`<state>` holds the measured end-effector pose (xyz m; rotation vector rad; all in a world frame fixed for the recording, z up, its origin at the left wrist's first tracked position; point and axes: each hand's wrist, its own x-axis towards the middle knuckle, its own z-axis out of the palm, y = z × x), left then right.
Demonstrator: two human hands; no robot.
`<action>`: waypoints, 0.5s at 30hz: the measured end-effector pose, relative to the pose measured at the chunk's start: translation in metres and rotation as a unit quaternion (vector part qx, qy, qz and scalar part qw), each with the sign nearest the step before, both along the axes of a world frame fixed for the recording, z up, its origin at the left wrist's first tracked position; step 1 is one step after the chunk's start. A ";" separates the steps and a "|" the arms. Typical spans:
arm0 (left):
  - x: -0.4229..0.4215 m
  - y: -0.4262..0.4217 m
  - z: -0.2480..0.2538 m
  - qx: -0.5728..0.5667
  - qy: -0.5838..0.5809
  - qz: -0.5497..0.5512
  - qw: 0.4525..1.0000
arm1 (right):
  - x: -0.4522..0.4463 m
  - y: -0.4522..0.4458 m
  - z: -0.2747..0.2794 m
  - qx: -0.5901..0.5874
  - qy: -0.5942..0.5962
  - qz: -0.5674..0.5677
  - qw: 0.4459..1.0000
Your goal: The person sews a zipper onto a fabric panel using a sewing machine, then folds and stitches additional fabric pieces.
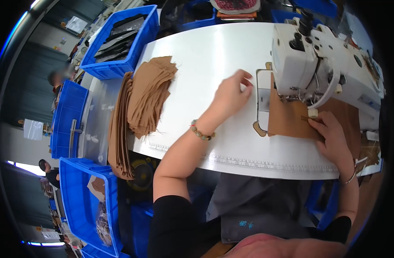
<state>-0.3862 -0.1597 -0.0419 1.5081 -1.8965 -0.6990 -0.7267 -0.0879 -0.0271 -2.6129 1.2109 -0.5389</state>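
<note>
The brown cloth lies under the sewing machine at the right of the white table. The right hand rests on it; whether the fingers pinch it, I cannot tell. The left hand, loosely curled with thumb and fingers parted, is just left of the machine.

Sleeves: short, black
Left bracelet: round multicoloured beads
Right bracelet: thin, pale
Lap garment: dark grey cloth, blue lettering
</note>
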 end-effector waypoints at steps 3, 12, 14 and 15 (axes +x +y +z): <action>0.002 0.004 0.017 -0.065 -0.017 -0.005 0.998 | -0.006 0.000 0.003 0.004 0.009 -0.006 1.000; -0.004 0.025 0.033 -0.058 -0.025 -0.347 0.936 | 0.030 -0.028 0.000 0.071 -0.056 0.035 0.995; -0.001 0.025 0.038 -0.032 -0.030 -0.353 0.935 | 0.032 -0.032 0.002 0.113 -0.057 0.010 0.992; 0.000 0.025 0.038 -0.009 -0.039 -0.361 0.932 | 0.032 -0.034 0.003 0.151 -0.062 -0.018 0.986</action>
